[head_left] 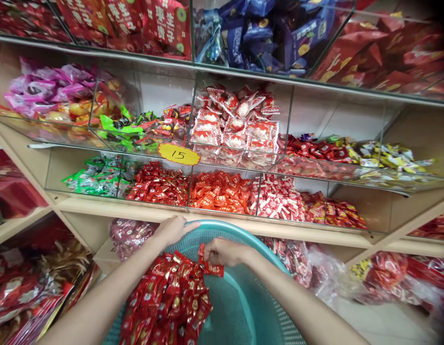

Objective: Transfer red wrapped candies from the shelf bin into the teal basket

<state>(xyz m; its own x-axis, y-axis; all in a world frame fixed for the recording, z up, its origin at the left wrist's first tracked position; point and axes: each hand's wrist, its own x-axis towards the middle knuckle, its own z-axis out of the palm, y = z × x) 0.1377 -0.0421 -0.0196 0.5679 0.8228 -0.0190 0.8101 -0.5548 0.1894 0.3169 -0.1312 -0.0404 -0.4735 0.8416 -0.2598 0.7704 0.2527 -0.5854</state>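
Note:
Below the shelves is a large teal plastic basket (239,232) with a mesh wall. My left hand (174,230) grips its far rim, thumb lying along the edge. A heap of red-and-gold wrapped candies (167,302) fills the basket's left side, while its floor shows on the right. Inside, at the heap's upper right edge, my right hand (224,251) is closed with fingers curled down. Red candy packets (213,270) stick out from under those fingers; how many are held is hidden.
Clear-walled shelf bins hold wrapped sweets, including red candies (160,184) and orange-red candies (222,191) just beyond the basket. A wooden shelf edge (301,229) runs close behind the rim. A yellow price tag (179,154) reads 15. Plastic bags (322,273) lie at lower right.

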